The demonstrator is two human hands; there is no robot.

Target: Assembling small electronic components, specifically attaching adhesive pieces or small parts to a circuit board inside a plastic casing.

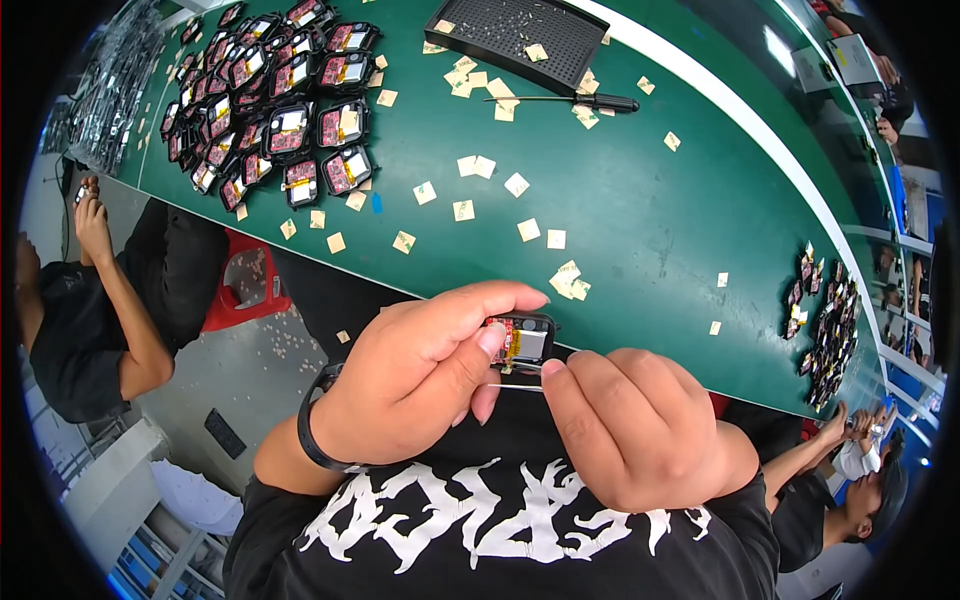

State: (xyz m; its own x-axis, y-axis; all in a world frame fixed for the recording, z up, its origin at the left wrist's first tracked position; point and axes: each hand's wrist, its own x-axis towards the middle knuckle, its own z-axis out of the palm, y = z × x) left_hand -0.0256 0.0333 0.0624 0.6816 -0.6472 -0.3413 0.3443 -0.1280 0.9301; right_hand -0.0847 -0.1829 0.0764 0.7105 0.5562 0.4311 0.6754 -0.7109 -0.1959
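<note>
My left hand (405, 375) is closed around a small black device housing (545, 335), its thumb pressing on the inside. Within the open housing I see a red circuit board, a strip of yellow tape and a silver battery (530, 346). My right hand (640, 430) pinches a pair of thin metal tweezers (518, 387). Their two prongs point left along the near side of the housing; whether they touch it I cannot tell. Both hands are just off the near edge of the green table (640, 200), in front of my black shirt.
Many similar open housings (290, 130) are heaped at the far left, with another group (830, 330) at the right end. A black tray (515, 45) with tiny parts stands at the back, a screwdriver (600, 102) before it. Paper squares (463, 210) lie scattered. Co-workers sit at both sides.
</note>
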